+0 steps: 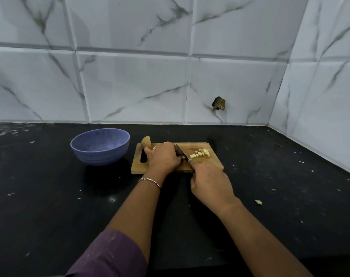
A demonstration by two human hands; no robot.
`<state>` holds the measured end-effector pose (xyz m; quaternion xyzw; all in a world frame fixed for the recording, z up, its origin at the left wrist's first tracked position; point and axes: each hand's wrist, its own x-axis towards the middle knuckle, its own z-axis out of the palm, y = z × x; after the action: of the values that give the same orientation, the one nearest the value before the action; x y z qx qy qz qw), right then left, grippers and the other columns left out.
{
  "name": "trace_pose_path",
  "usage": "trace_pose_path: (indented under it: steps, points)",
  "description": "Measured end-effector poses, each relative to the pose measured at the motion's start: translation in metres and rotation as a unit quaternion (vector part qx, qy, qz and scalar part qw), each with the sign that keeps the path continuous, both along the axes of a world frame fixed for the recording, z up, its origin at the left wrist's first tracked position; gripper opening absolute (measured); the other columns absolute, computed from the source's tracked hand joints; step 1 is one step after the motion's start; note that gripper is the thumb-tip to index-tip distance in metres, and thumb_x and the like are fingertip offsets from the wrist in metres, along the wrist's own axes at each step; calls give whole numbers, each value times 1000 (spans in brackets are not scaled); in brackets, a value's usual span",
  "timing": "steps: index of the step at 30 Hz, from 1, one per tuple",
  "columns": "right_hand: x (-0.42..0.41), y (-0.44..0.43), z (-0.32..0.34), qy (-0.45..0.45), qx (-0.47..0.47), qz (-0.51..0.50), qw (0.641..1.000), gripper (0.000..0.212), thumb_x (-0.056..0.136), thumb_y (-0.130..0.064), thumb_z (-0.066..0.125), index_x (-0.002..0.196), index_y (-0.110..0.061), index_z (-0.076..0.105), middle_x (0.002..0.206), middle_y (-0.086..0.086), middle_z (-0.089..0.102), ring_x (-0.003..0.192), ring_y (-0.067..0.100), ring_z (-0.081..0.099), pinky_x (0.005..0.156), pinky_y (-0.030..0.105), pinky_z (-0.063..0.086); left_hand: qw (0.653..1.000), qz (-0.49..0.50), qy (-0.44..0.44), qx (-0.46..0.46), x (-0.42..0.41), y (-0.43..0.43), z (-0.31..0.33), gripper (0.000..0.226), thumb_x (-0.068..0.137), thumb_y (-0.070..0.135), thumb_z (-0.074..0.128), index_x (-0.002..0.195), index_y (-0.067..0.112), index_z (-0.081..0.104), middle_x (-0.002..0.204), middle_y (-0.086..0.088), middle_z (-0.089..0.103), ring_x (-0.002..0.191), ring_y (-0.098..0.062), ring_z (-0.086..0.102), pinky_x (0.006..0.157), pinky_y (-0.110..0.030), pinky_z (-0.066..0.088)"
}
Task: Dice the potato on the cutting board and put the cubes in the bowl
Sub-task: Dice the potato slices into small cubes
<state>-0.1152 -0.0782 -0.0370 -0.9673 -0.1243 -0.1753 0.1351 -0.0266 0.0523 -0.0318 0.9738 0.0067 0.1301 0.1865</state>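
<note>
Purple sleeve [110, 254] and two bare forearms reach from the bottom edge toward a wooden cutting board [214, 166] on a dark counter [50, 196]. Dicing is under way.

The right hand [208, 180] is wrapped round the handle of a knife [181, 152], with the handle itself hidden in the fist. The left hand [164, 156], with a bracelet [150, 179] at the wrist, has its fingers curled down over a potato piece [154, 148] near the middle of the board. Only a pale sliver of it shows, so I cannot tell its shape.

The blade runs diagonally from near right to far left, just beside the left knuckles, with its tip pointing away toward the wall. The board's long axis lies left to right, and its handle slot is at the left end.

A small heap of cubes [200, 153] sits on the right part of the board. An uncut potato half [146, 143] rests at the board's far left corner, skin side up.

The bowl [98, 154] stands just left of the board, and no cubes show in it. One stray bit [258, 202] lies on the counter to the right, well apart from the board.

The next cut probably needs the left fingertips kept tucked behind the blade. After that the far half remains to be cut, and then the cubes have to go left into the bowl.
</note>
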Motion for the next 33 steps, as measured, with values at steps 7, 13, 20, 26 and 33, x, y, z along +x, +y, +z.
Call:
trace_pose_path:
  steps: [7, 13, 20, 26, 33]
  points:
    - [-1, -4, -4, -10, -34, -10, 999, 48, 101, -21, 51, 148, -29, 41, 120, -1, 56, 99, 14, 60, 80, 28, 52, 1000, -4, -13, 4, -2, 0, 0, 17, 90, 42, 61, 98, 33, 73, 104, 10, 69, 110, -16, 57, 104, -51, 22]
    - [-1, -15, -1, -52, 0, -55, 997, 47, 102, -24, 51, 146, -36, 43, 115, -9, 61, 98, 14, 62, 79, 29, 50, 1000, 3, 9, -10, 4, 2, -2, 17, 93, 39, 60, 105, 35, 73, 110, 10, 69, 115, -18, 56, 103, -52, 21]
    - [-3, -23, 9, -41, 38, -56, 997, 35, 98, -33, 58, 133, -38, 58, 99, -16, 60, 85, 4, 59, 72, 19, 48, 995, 28, -41, -89, -3, 12, 7, 28, 96, 21, 55, 115, 38, 65, 115, 11, 66, 123, -16, 48, 105, -44, 22]
    - [-12, -46, 15, 8, 37, -40, 998, 35, 95, -38, 60, 129, -44, 60, 103, -17, 66, 80, 2, 57, 67, 17, 44, 988, 58, -62, -128, -5, 18, 9, 25, 98, 25, 53, 118, 36, 64, 120, 8, 64, 123, -16, 49, 104, -43, 27]
    - [-20, -62, 14, 24, 7, -40, 999, 35, 94, -39, 59, 127, -47, 61, 111, -19, 66, 99, 4, 61, 69, 18, 41, 985, 58, -58, -152, -2, 21, 7, 24, 97, 25, 55, 118, 34, 63, 121, 8, 64, 126, -16, 47, 108, -45, 29]
